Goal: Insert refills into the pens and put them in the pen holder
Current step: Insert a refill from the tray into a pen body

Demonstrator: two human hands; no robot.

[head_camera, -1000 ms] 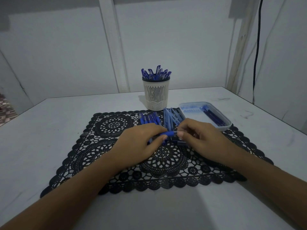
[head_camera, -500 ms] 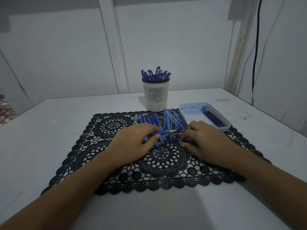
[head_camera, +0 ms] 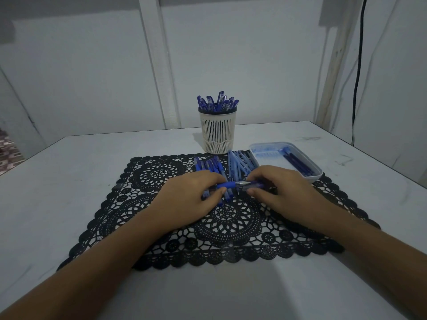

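Pen holder (head_camera: 217,132) crammed with pens (head_camera: 217,103); tray (head_camera: 316,175) holding refills (head_camera: 298,163). Left hand (head_camera: 189,199) grip clamped on pen (head_camera: 227,185), right hand (head_camera: 282,192) grip on cap (head_camera: 254,185), now closer together.

Counts on the surface (head_camera: 69,181)

Two hands: left hand (head_camera: 184,202) and right hand (head_camera: 284,195). One black lace placemat (head_camera: 231,227), one white slotted pen holder (head_camera: 217,132), one shallow plastic tray (head_camera: 314,172). One pen (head_camera: 227,185) held between the hands. Pens in the holder, loose pens, clear barrels and refills in the tray overlap too much to count.
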